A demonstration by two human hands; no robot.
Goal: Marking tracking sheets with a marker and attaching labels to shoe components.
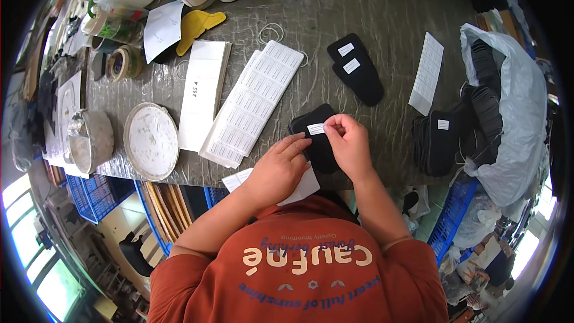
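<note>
White label (314,128) is placed on a black pad (323,157), which lies by the middle of the near edge of the worktop (388,12). Its right end is pinched between the thumb and forefinger of the right hand (351,146). The fingers of the left hand (276,164) are stretched close together, their tips laid on the pad beside the label; whether anything is gripped beneath that palm cannot be told. Below the left hand, a white sheet (308,185) is partly covered, at the near edge. Farther out, overlapping label sheets (257,98) are spread left of the pad, with a stack of white paper (202,84) next to them. Toward the far edge, two overlapping labelled pads (365,84) are seen. Near the right edge, a label strip (427,72), a pile of black pads (433,149) and a pale plastic bag (519,161) filled with dark pieces are set. By the near left corner, a round lid (151,151) and a stained tub (101,140) are placed.
</note>
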